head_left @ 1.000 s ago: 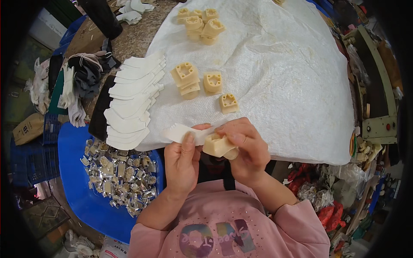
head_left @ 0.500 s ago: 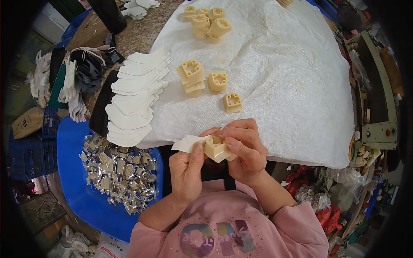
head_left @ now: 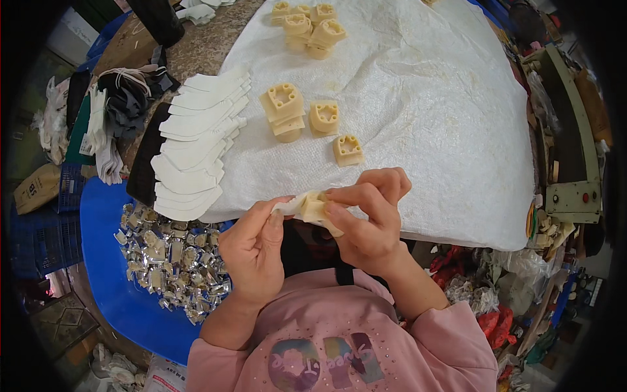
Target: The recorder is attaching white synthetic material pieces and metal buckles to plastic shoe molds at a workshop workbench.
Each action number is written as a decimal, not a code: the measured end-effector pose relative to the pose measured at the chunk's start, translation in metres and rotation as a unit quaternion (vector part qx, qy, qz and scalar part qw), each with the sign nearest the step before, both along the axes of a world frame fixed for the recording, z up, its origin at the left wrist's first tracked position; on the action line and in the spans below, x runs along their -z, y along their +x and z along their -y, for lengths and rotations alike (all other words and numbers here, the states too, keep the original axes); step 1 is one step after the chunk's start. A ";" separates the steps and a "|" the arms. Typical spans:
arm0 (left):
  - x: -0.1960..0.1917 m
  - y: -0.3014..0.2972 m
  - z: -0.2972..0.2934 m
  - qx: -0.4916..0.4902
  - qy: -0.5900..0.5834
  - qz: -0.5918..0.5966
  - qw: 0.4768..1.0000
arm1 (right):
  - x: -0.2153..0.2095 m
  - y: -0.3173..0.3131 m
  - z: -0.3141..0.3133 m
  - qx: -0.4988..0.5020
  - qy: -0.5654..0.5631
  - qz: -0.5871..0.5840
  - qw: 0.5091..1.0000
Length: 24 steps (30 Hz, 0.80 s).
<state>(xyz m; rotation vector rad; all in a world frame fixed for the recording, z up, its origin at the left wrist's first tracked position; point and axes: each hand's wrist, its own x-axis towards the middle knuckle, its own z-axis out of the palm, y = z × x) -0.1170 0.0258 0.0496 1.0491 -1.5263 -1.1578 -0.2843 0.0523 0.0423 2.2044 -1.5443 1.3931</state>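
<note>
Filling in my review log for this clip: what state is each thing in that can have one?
Left hand: closed on white strip
White strip: bent, against held block; whether stuck on, cannot tell
Right hand: closed on held block
Held block: tilted, partly hidden
Block stack: upright
White sheet: creased, spread out
White pieces: fanned, overlapping
Blue tub: open-topped
Shiny pieces: heaped in blue tub

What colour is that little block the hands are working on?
The block is pale, creamy yellow, shown in the head view.
</note>
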 end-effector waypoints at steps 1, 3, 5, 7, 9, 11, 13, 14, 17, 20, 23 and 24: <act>0.001 0.002 0.000 0.012 0.008 0.027 1.000 | -0.007 0.001 -0.001 0.014 0.042 -0.036 0.998; 0.006 0.003 -0.001 0.028 0.018 0.054 0.998 | -0.012 0.002 -0.002 0.010 0.085 -0.056 0.995; 0.014 0.000 -0.002 0.029 -0.045 0.055 0.997 | -0.013 0.002 -0.004 0.007 0.128 -0.075 0.989; 0.012 -0.003 -0.005 0.029 -0.058 0.078 0.995 | -0.013 -0.001 -0.005 -0.013 0.162 -0.097 0.982; 0.013 -0.006 -0.008 0.029 -0.072 0.100 0.992 | -0.015 -0.001 -0.006 -0.021 0.167 -0.092 0.981; 0.018 -0.009 -0.009 0.022 -0.197 0.093 0.976 | -0.013 -0.001 -0.006 -0.030 0.170 -0.089 0.981; 0.019 -0.013 -0.007 0.029 -0.211 0.100 0.972 | -0.004 -0.004 -0.003 -0.037 0.172 -0.078 0.981; 0.020 -0.013 -0.006 0.033 -0.226 0.106 0.968 | 0.002 -0.005 -0.001 -0.037 0.173 -0.076 0.981; 0.022 -0.009 -0.005 0.053 -0.115 0.071 0.989 | 0.013 -0.009 -0.002 -0.037 0.130 0.003 0.991; 0.036 -0.005 0.001 0.083 -0.051 -0.014 0.995 | 0.014 -0.008 -0.003 -0.063 0.131 0.067 0.987; 0.039 -0.011 0.004 0.085 -0.065 -0.079 0.991 | 0.021 -0.007 -0.005 -0.142 0.144 0.184 0.962; 0.039 -0.012 0.004 0.087 -0.086 -0.074 0.990 | 0.023 -0.006 -0.005 -0.155 0.156 0.214 0.952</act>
